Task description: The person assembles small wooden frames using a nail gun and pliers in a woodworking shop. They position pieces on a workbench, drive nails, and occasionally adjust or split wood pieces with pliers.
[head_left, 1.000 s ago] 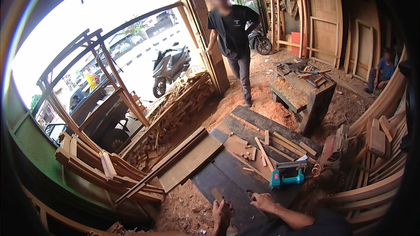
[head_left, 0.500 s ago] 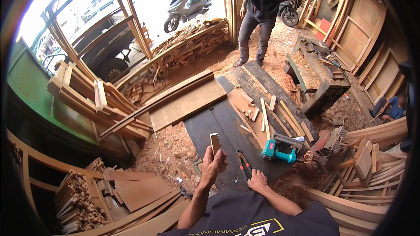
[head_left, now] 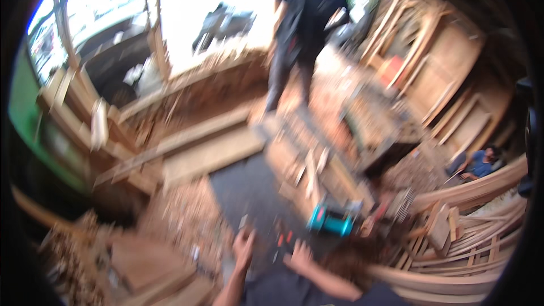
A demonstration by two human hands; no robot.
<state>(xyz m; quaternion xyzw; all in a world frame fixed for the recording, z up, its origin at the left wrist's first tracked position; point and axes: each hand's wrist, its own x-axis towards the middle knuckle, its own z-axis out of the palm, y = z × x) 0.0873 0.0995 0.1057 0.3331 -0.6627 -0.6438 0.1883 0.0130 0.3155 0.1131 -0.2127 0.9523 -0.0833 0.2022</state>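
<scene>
from where i stand, everything is a little smeared, but the two hands are plain enough. the left hand (head_left: 243, 249) is raised over the near end of a dark tabletop (head_left: 241, 187), its fingers closed around a small piece of wood (head_left: 244, 221) that pokes up above them. the right hand (head_left: 300, 256) is low over the same surface, just beside a pair of pincers (head_left: 281, 239) with orange-red handles — whether it grasps anything, or touches them at all, i cannot tell through the blur. the pincers are between the two hands, a bit beyond the right one's fingers.

past the right hand sits a teal nail gun (head_left: 330, 221), and beyond that thin wood strips (head_left: 312, 175) lie in a loose jumble. a broad plank (head_left: 212, 156) reaches out to the left from the table's far end.

a person in a dark shirt (head_left: 303, 28) stands past the table, while another in blue (head_left: 479, 164) sits low at the far right, near the stacked curved timbers (head_left: 453, 280). outside, in the glare — a parked motorbike (head_left: 224, 25), blurred.
</scene>
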